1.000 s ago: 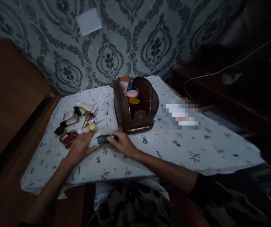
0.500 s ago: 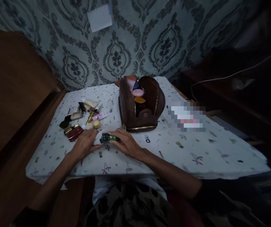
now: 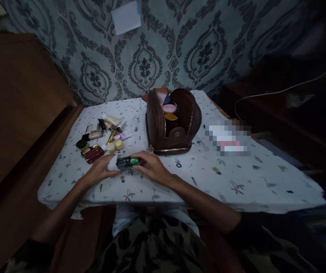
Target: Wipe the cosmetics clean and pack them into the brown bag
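Note:
Low over the near part of the table, a bottle with a white end and a dark, clear-looking body (image 3: 123, 162) lies sideways between my hands. My left hand (image 3: 102, 168) is wrapped round its white end. At the other end, my right hand (image 3: 151, 167) has its fingers closed on a small green item (image 3: 136, 161), which touches or overlaps the dark part. Just beyond my left hand lies a red bottle (image 3: 94, 154), with a cream-coloured round jar (image 3: 119, 144) near it. Behind my right hand stands an open brown bag (image 3: 157, 129) holding an orange-topped jar (image 3: 171, 116) and pink items.
Several tubes and small cosmetics lie in a group at the left, among them a cream tube (image 3: 113, 120) and a dark green round jar (image 3: 81, 144). A pixelated item (image 3: 228, 138) is right of the bag. The patterned wall borders the table's (image 3: 208, 185) back edge.
The view has shifted slightly. My left hand has moved a little left, off the small jars, and more of the bottle's dark body shows between my hands.

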{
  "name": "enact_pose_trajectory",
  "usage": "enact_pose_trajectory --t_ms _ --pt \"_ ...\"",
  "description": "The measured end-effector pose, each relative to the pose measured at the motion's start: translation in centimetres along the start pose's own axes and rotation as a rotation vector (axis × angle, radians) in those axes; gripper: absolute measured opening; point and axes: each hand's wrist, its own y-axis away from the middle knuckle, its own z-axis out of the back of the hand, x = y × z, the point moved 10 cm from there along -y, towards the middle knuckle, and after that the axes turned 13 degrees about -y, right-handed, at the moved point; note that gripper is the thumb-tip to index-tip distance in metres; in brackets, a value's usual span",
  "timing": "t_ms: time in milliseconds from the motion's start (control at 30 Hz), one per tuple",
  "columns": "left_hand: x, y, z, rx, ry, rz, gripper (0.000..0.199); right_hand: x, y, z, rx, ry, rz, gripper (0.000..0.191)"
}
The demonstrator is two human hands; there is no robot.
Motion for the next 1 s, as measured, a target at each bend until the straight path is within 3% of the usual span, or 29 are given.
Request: enact_pose_trajectory --t_ms 167,300,433,567,733,867,1000 --pt "-1.3 1.4 1.1 -0.266 -0.208 -0.026 0.031 -4.9 0.2 0.9 -0.213 -0.410 -0.379 0.045" --pt "-2.8 2.0 2.0 -0.363 -0.316 -0.050 0.030 -5.9 0.1 0.4 -0.246 -0.653 -0.461 0.041" --pt "-3.5 1.4 1.5 -0.255 -0.233 -0.059 0.035 -4.5 -0.4 0.4 -0.204 -0.640 -0.385 0.036" --pt "-4.0 0.1 1.0 -0.143 -0.140 0.025 0.034 -3.8 -0.4 0.3 -0.155 -0.594 -0.337 0.036" --pt "-5.2 -1.8 1.2 -0.009 0.145 0.044 0.033 -2.6 -0.5 0.6 -0.114 -0.494 -0.230 0.037" --pt "-4.1 -1.8 0.5 0.101 0.406 0.050 0.043 -1.2 -0.5 -0.1 -0.014 -0.473 -0.190 0.037" --pt "-2.2 0.2 -1.0 0.176 0.509 0.091 0.054 -1.0 -0.4 0.0 0.000 -0.442 -0.215 0.037"
